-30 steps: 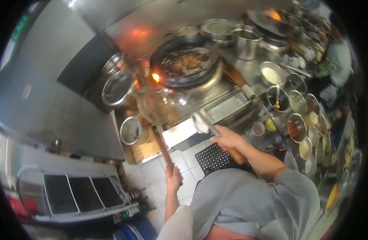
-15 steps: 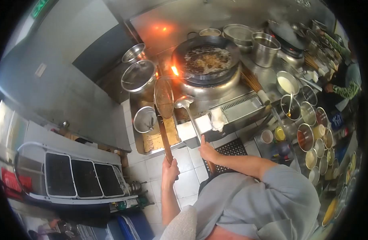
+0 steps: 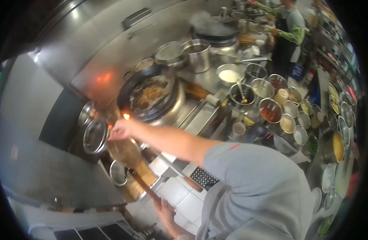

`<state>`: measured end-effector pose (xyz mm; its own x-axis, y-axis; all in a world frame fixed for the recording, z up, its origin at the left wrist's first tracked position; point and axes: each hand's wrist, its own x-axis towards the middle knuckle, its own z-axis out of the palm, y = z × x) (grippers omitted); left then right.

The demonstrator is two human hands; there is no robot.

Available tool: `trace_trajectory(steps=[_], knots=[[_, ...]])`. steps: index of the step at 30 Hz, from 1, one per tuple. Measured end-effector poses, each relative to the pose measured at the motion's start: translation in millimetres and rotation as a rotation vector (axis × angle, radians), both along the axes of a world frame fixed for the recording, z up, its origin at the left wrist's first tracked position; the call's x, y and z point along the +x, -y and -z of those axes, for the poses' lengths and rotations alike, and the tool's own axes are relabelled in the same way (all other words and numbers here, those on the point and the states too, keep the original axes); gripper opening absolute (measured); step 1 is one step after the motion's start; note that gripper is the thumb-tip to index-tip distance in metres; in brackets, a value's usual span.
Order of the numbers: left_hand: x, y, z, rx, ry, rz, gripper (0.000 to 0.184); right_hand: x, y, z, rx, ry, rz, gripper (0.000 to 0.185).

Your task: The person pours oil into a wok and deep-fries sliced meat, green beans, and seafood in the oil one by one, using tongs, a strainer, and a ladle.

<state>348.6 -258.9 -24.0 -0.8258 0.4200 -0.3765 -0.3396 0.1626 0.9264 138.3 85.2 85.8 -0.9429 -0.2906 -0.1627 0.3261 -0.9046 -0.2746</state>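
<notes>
My left hand [image 3: 164, 210] is closed around the wooden handle [image 3: 146, 186] of a large wire strainer [image 3: 126, 154], whose mesh head extends over the counter's left end. My right arm reaches across the stove front. My right hand [image 3: 122, 129] is over the strainer head, beside the rim of a round fine-mesh sieve [image 3: 95, 136]. Its fingers are curled together and slightly blurred; what they hold, if anything, is hidden. A ladle's wooden handle end [image 3: 192, 183] sticks out past the counter edge, out of both hands. Behind my right hand, a black wok [image 3: 126, 98] holds bubbling oil with browned food.
A flame [image 3: 126, 116] burns at the wok's near side. A tall steel pot [image 3: 196, 56] stands behind. Several containers of sauces and ingredients, including a red sauce [image 3: 271, 111], line the right. A co-worker [image 3: 290, 32] stands at the far right. A metal bowl [image 3: 118, 173] sits at left.
My right hand has let go of the ladle and moved left and forward to the sieve. My left hand still grips the strainer. The view has turned to the right.
</notes>
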Motion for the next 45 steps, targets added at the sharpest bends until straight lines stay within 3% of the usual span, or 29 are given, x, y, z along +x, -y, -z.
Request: trace_trajectory(steps=[1, 3, 6, 10, 11, 13, 14, 15, 17, 19, 21, 24, 28, 29, 31, 33, 34, 36, 38, 40, 43, 45], knots=[[3, -2, -4, -0.036, -0.035, 0.019, 0.026, -24, 6, 5, -0.128, -0.032, -0.278, 0.015], [11, -7, -5, -0.076, -0.059, 0.025, 0.032, 3, 56, -21, 0.063, -0.039, 0.273, 0.013], [25, -16, -15, -0.081, -0.059, -0.027, 0.035, 21, 45, -21, 0.101, -0.097, 0.113, 0.011], [52, -42, -35, -0.064, -0.065, -0.070, 0.031, 140, -26, -45, 0.311, -0.344, 0.313, 0.023], [52, -43, -31, -0.028, -0.063, -0.083, 0.030, 161, -56, -36, 0.250, -0.419, 0.311, 0.027], [69, -53, -44, -0.005, -0.020, -0.156, 0.027, 206, -126, -24, 0.616, -0.149, 0.456, 0.034], [75, -66, -62, -0.020, 0.019, -0.200, 0.026, 261, -125, -74, 0.840, 0.076, 0.642, 0.039], [75, -74, -65, 0.059, -0.001, -0.203, 0.024, 271, -174, -44, 0.798, -0.060, 0.560, 0.045], [71, -92, -74, 0.155, 0.000, -0.224, 0.022, 317, -224, -36, 0.915, -0.116, 0.548, 0.050], [59, -115, -89, 0.224, -0.001, -0.231, 0.018, 352, -246, -32, 1.128, 0.048, 0.626, 0.043], [35, -140, -109, 0.211, 0.006, -0.203, 0.007, 376, -267, -15, 1.151, 0.065, 0.629, 0.041], [-27, -187, -132, 0.128, -0.198, -0.161, 0.008, 397, -276, 5, 1.158, 0.178, 0.673, 0.039], [-151, -256, -141, -0.078, -0.525, 0.027, 0.004, 410, -257, 13, 1.184, 0.306, 0.709, 0.040], [-198, -271, -126, -0.281, -0.627, 0.017, 0.028, 411, -252, 10, 1.178, 0.350, 0.720, 0.040], [-286, -311, -96, -0.688, -0.727, 0.039, 0.037, 410, -243, 6, 1.184, 0.355, 0.706, 0.042], [-340, -352, -60, -0.872, -0.741, 0.108, 0.035, 407, -239, 3, 1.197, 0.355, 0.693, 0.043], [-364, -366, -46, -0.986, -0.680, 0.169, 0.033, 406, -239, 3, 1.203, 0.349, 0.682, 0.043], [-389, -376, -59, -1.178, -0.762, 0.566, 0.028, 402, -235, -7, 1.227, 0.359, 0.655, 0.044], [-372, -373, -88, -1.121, -0.599, 0.504, 0.025, 399, -230, -15, 1.296, 0.409, 0.673, 0.046], [-369, -327, -82, -0.831, -0.536, 0.282, 0.015, 405, -239, -4, 1.439, 0.434, 0.670, 0.045], [-310, -256, -100, -0.310, -0.374, 0.027, 0.016, 423, -276, 1, 1.927, 0.216, 0.593, 0.044], [-255, -219, -127, 0.041, -0.173, -0.056, 0.016, 422, -276, -42, 2.292, 0.220, 0.468, 0.044]])
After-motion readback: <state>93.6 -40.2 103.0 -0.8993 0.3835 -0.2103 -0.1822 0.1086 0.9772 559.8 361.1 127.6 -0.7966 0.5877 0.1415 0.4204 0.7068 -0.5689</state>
